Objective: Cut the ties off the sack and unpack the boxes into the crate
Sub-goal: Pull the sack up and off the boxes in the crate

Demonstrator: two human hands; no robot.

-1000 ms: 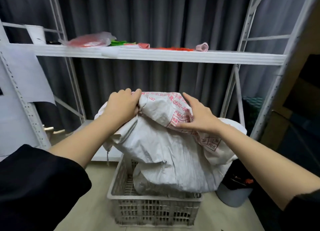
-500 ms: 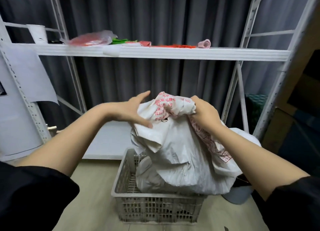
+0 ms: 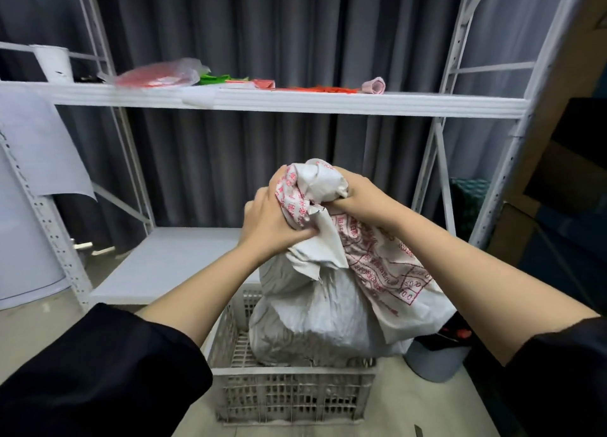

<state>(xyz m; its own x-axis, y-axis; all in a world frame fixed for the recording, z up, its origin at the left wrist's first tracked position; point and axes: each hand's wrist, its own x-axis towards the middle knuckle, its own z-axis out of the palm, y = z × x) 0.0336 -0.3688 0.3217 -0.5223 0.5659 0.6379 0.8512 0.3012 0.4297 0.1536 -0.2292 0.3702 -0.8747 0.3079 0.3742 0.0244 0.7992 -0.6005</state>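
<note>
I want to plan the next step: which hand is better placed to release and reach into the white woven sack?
Probably the left hand: it grips lower on the white woven sack; the right hand holds the top bunch.

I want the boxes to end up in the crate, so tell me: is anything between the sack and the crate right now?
Nothing visible does. The sack already sits inside the crate, its bottom resting in it. The left hand and right hand both grip its bunched top. No boxes show; the sack's cloth hides whatever is inside.

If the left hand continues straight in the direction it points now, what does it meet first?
Probably the right hand: the left hand points right and up across the bunched white woven sack. Depth is unclear.
</note>
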